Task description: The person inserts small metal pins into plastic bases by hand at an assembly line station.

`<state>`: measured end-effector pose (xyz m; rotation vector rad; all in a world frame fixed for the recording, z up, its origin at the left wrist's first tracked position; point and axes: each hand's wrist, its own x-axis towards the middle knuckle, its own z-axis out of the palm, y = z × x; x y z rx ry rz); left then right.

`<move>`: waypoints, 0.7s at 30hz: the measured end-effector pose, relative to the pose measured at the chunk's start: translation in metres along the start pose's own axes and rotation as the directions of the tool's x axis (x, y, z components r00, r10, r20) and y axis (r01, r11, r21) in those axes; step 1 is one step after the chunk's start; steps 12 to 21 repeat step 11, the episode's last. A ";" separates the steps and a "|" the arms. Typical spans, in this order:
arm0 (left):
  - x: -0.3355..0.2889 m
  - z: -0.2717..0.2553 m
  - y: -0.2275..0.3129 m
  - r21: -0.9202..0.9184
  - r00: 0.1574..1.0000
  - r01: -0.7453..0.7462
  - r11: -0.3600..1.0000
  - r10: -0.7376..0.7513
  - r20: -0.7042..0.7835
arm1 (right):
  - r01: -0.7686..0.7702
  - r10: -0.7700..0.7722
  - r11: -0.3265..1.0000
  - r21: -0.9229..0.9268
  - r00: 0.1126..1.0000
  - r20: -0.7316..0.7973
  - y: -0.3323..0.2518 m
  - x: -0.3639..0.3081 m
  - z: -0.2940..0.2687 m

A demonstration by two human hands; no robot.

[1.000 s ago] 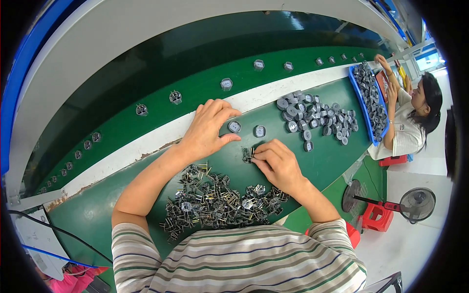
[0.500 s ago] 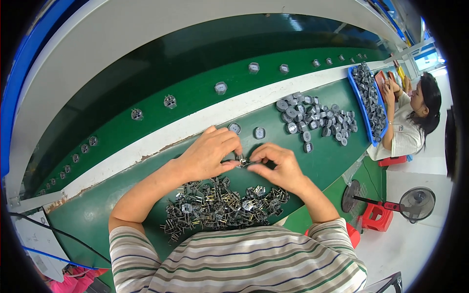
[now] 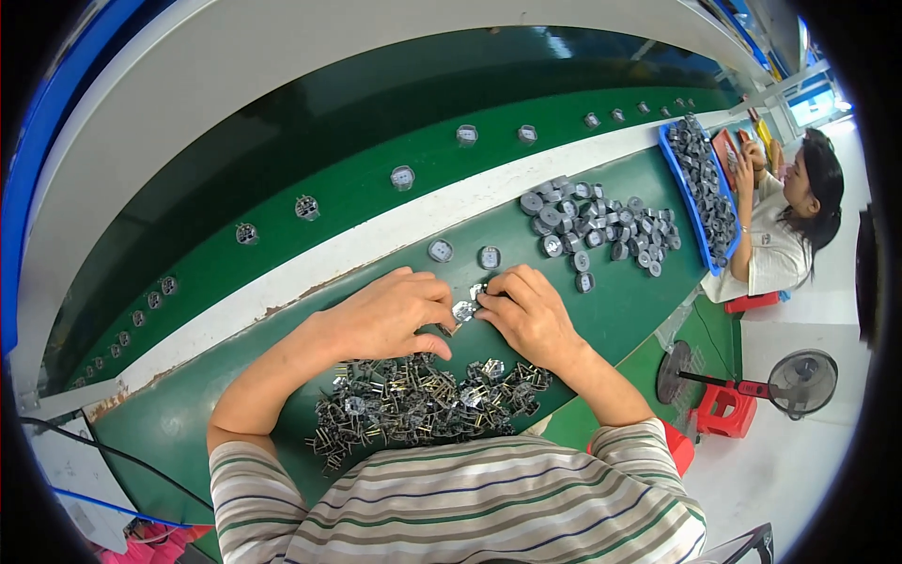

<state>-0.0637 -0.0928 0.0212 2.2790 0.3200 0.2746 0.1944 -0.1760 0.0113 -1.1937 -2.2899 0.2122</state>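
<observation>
My left hand [image 3: 399,315] rests over the green bench with its thumb dropped away from its curled fingers. Those fingertips are beside a small shiny metal part with pins [image 3: 463,310]. My right hand [image 3: 528,315] pinches that part between thumb and fingers; another bright piece [image 3: 477,290] shows just above it, and I cannot tell whether the two are joined. Below my hands, close to my body, lies a heap of small black and metal parts with pins [image 3: 423,404]. Beyond my fingers stand two grey, rounded housings, one on the left [image 3: 441,250] and one on the right [image 3: 489,258].
Several grey round housings [image 3: 601,221] are piled to the right, before a blue tray [image 3: 700,221] full of them. A green belt [image 3: 357,193] carrying spaced units runs behind a white ledge [image 3: 310,277]. Another person [image 3: 775,221] works at far right, near a fan [image 3: 801,383].
My left thumb has come away from the part that both hands were pinching. The part now lies with its shiny face showing at my right fingertips. Units on the belt have shifted left.
</observation>
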 end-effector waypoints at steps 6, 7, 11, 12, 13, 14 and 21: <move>0.007 -0.018 -0.018 0.105 0.939 0.143 0.984 -0.101 -0.328 | -0.060 0.059 0.998 -0.023 0.997 -0.044 0.002 0.019 -0.011; 0.010 -0.017 -0.020 0.107 0.938 0.144 0.984 -0.102 -0.331 | -0.070 0.069 0.996 -0.051 0.997 -0.023 0.002 0.024 -0.012; 0.018 -0.013 -0.035 0.106 0.915 0.313 0.944 -0.270 -0.300 | -0.031 0.033 0.999 -0.025 0.997 0.069 0.016 0.033 -0.005; 0.018 -0.013 -0.035 0.106 0.915 0.313 0.944 -0.270 -0.300 | -0.031 0.033 0.999 -0.025 0.997 0.069 0.016 0.033 -0.005; 0.018 -0.013 -0.035 0.106 0.915 0.313 0.944 -0.270 -0.300 | -0.031 0.033 0.999 -0.025 0.997 0.069 0.016 0.033 -0.005; 0.018 -0.013 -0.035 0.106 0.915 0.313 0.944 -0.270 -0.300 | -0.031 0.033 0.999 -0.025 0.997 0.069 0.016 0.033 -0.005; 0.018 -0.013 -0.035 0.106 0.915 0.313 0.944 -0.270 -0.300 | -0.031 0.033 0.999 -0.025 0.997 0.069 0.016 0.033 -0.005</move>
